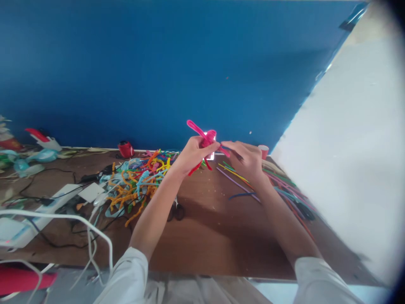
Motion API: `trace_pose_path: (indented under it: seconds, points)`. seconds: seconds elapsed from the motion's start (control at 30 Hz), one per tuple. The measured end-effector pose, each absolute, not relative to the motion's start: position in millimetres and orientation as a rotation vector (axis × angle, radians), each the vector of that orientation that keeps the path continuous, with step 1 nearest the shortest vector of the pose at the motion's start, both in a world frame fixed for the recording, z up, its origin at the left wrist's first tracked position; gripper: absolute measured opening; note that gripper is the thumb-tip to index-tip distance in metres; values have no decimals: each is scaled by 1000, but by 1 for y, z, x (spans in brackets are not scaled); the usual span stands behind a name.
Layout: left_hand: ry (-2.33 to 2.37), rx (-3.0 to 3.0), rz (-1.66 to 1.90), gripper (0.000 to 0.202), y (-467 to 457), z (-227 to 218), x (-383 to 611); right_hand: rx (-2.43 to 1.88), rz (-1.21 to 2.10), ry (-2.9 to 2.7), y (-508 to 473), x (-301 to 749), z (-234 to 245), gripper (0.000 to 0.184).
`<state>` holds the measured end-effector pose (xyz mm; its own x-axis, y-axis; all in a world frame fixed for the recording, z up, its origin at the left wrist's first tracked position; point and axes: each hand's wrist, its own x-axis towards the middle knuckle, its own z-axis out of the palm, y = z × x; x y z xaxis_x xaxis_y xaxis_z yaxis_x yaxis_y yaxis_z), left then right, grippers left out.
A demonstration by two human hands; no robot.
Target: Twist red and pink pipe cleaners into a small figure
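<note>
My left hand [196,155] is closed, pinching a bright pink pipe-cleaner figure [211,136] between thumb and fingers. One long pink loop sticks up and to the left from it, and a rounded coil sits on top. Red pipe-cleaner ends [194,169] hang below the left fingers. Just to the right, my right hand [247,159] has its fingertips closed around a short pink end that points right and down. Its thumb is partly hidden. Behind the figure, a bright white screen-like rectangle [210,154] is mostly covered by the left hand.
Many bent, coloured pipe cleaners [126,190] lie heaped on the brown table [205,236] at left, with scissors [179,211] beside them. Straight ones [234,172] lie at right, near a red-and-white cup [263,151]. A power strip [47,215] and cables occupy the left. A blue wall [177,71] stands behind.
</note>
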<state>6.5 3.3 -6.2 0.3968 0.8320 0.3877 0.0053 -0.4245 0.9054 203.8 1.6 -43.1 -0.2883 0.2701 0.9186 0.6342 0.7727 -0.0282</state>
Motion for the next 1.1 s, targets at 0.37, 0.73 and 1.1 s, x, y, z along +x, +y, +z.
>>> trace_pose_path:
  seconds: [0.37,0.73,1.1]
  points:
    - [841,2079,1298,38,18,-17,9,-914,214,-1698,-9,180,-40,25]
    - [897,2205,1353,33,5,-12,16,-741,1070,-1264,-10,177,-35,29]
    - [824,1749,1206,35,7,-13,15,-901,-35,-1667,-8,190,-34,15]
